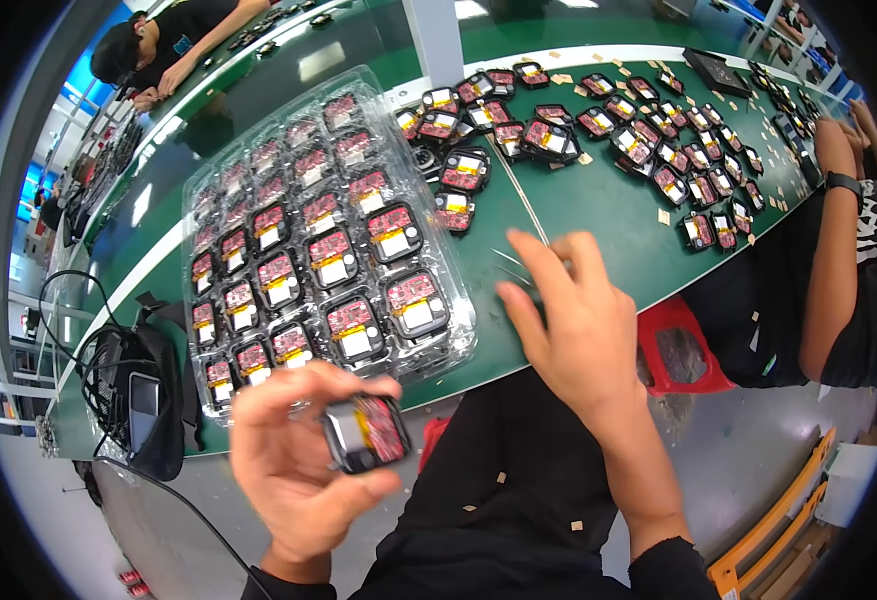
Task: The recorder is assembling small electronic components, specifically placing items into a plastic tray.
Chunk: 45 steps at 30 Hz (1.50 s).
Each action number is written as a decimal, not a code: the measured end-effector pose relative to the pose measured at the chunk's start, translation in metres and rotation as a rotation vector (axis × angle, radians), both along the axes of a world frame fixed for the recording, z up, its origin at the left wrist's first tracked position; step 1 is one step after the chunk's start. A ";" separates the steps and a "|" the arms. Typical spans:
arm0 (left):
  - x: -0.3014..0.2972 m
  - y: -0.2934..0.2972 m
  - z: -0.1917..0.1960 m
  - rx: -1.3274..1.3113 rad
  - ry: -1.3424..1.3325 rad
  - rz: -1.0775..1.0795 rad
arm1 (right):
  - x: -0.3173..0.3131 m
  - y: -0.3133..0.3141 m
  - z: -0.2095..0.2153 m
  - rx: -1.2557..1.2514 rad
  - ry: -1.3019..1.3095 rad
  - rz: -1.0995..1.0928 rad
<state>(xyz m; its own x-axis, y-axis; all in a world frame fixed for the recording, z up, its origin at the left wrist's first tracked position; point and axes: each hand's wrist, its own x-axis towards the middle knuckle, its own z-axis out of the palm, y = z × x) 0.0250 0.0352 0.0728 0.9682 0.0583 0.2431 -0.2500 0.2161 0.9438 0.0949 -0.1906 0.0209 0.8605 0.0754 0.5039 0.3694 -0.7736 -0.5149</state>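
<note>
At the left side of the bench (pixel 619 240) stands a black bag (pixel 164 425), with dark cables near it. To the right of this bag lies a clear plastic tray (pixel 466 345), where many similar modules (pixel 356 328) sit in rows, each one in its own pocket.

In front of the near edge of the tray, the left hand (pixel 294 450) is raised and partly closed. It has hold of one module (pixel 384 430) between the thumb and the fingers. This module has a black case, squarish with rounded corners. Its open face, which is tilted to the right, shows a red circuit board, a yellow strip across the middle and a silvery-white block beside the strip.

Farther right, the right hand (pixel 584 335) is above the green surface with thumb and forefinger well apart. Near these fingertips is a thin metal tool (pixel 511 262); one cannot tell if they touch it.

Beyond this hand and to its right, loose modules (pixel 671 185) lie in an irregular group, some overlapping, with small tan pieces (pixel 665 216) scattered among them.
</note>
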 end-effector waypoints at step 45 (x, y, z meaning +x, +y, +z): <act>0.121 0.060 0.034 1.665 -0.086 -0.191 | 0.014 0.007 -0.011 -0.026 0.124 -0.002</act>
